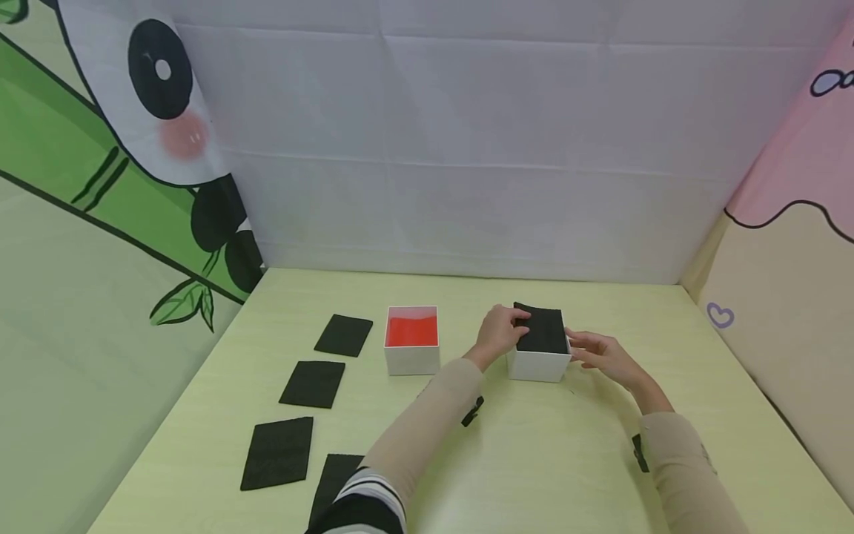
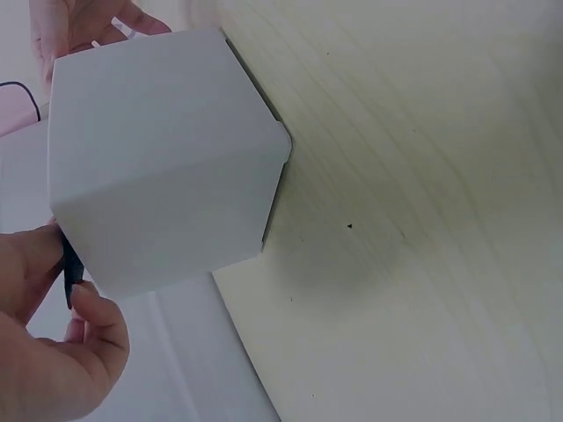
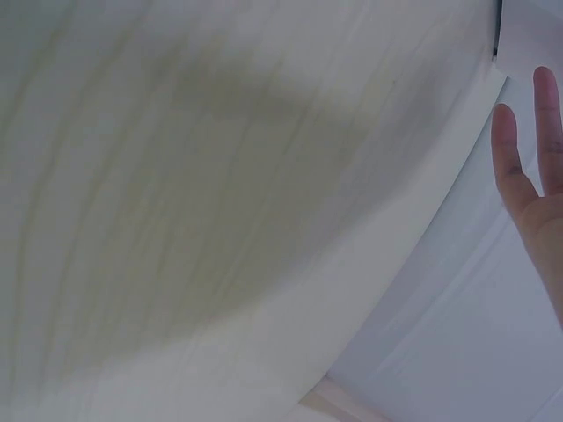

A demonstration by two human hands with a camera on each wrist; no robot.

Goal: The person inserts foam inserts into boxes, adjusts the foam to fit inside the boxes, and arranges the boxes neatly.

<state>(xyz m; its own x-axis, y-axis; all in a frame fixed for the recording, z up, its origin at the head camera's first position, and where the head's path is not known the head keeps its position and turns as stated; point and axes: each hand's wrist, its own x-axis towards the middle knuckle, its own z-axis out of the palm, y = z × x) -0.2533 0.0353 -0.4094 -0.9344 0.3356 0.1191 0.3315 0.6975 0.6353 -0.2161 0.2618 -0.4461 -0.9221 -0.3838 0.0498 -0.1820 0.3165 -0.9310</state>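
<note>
A black square sheet (image 1: 543, 331) lies over the top of the right-hand white box (image 1: 539, 366). My left hand (image 1: 500, 332) pinches the sheet's left edge between thumb and fingers; in the left wrist view the dark edge (image 2: 71, 268) shows between the fingertips, at the rim of the box (image 2: 158, 149). On the other side, my right hand (image 1: 606, 357) holds its fingers fairly straight, fingertips at the box's right wall. The right wrist view catches two extended fingers (image 3: 506, 145) of it below a corner of the box. What lies under the sheet is hidden.
To the left stands a second white box (image 1: 411, 361) with a red sheet (image 1: 412, 331) inside. Several black square pieces, such as the far one (image 1: 343, 335) and the near one (image 1: 277, 452), lie along the table's left side. A white cloth wall (image 1: 460, 148) rises behind the table (image 1: 547, 460).
</note>
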